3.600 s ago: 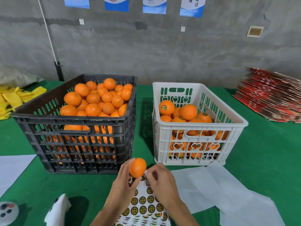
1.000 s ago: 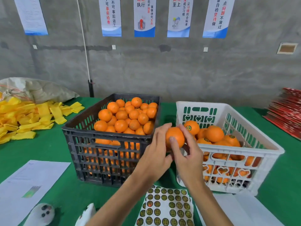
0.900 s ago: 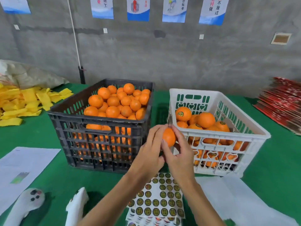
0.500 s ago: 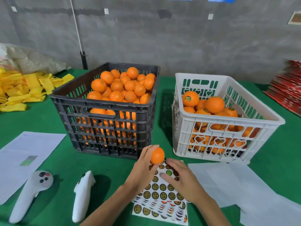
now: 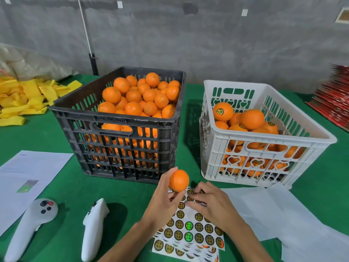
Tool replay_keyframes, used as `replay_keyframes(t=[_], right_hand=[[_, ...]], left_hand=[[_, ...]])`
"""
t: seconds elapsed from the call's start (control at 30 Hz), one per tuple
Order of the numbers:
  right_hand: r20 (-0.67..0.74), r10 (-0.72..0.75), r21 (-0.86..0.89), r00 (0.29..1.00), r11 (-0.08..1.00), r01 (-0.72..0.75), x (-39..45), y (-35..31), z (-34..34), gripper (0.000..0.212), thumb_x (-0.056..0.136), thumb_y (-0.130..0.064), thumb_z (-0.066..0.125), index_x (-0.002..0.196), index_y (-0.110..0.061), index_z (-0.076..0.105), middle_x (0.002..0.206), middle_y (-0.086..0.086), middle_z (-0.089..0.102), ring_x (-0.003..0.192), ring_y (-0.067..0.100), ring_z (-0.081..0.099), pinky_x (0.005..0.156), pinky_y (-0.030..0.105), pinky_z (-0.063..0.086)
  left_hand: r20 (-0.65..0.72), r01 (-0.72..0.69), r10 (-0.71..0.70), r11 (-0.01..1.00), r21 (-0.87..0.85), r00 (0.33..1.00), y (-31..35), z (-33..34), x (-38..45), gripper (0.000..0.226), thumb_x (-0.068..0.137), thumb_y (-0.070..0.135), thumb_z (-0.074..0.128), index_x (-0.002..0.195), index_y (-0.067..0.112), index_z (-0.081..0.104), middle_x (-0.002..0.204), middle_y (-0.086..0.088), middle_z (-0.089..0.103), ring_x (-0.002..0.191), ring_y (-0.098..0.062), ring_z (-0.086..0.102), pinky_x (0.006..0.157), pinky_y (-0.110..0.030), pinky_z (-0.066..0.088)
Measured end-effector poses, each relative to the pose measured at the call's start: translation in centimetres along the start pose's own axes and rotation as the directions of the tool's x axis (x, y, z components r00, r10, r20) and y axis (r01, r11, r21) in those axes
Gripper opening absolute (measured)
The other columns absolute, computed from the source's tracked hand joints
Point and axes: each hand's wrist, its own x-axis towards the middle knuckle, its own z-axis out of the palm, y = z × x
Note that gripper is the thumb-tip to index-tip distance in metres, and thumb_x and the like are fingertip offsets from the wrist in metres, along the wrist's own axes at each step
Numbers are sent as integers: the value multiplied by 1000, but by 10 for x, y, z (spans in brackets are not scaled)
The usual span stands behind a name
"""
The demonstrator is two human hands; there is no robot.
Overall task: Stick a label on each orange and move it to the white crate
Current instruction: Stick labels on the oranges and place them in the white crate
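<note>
My left hand grips a bare orange from below, raised just in front of the black crate, which is heaped with unlabelled oranges. My right hand lies on the label sheet. Its fingers are curled down onto a label at the sheet's far end, and the fingertips are partly hidden. To the right stands the white crate, holding several oranges, some with round labels showing.
Two white controllers lie on the green table at the near left, beside a printed sheet. White backing papers lie at the near right. Yellow foam sleeves are piled at the far left, with red cardboard stacked at the far right.
Both hands came down from the crates' height to the label sheet. The left hand kept the orange. The right hand let go of it, settled on the sheet and curled its fingers.
</note>
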Motion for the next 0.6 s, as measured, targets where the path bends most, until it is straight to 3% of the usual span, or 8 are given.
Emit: replay_keyframes(t=[0.13,0.3,0.5,0.6], right_hand=[[-15,-24,25,1000,999,24,-2,-2,0,49,94,-64,55,110,-25,80,100,-10,59,89,10,52,73,26,44],[-18,-38,53,999,998,39,-2,-4,2,36,98,-52,59,107,-24,80,98,-10,59,88,10,53,73,27,45],[-75,126,278,989,955,-101,-4,-2,10,20,98,-43,64,101,-31,80,93,-15,53,89,7,54,76,23,45],[-60,182,343,982,927,-151,-4,-3,15,17,98,-37,66,91,-29,79,90,-13,53,84,12,56,73,30,48]], left_hand=[[4,23,-23,1000,-14,1000,0,-1,0,77,93,38,75,154,50,30,150,22,42,125,-8,62,96,-23,57],[6,35,-35,999,-33,999,1,1,0,77,92,36,77,152,51,32,148,16,47,123,-11,64,96,-25,57],[5,45,-45,999,-29,999,1,0,0,77,91,34,78,151,53,32,146,18,46,118,-11,67,94,-25,59],[4,52,-51,999,-15,999,1,-1,0,77,91,37,77,151,55,32,145,18,46,115,-9,69,91,-22,58]])
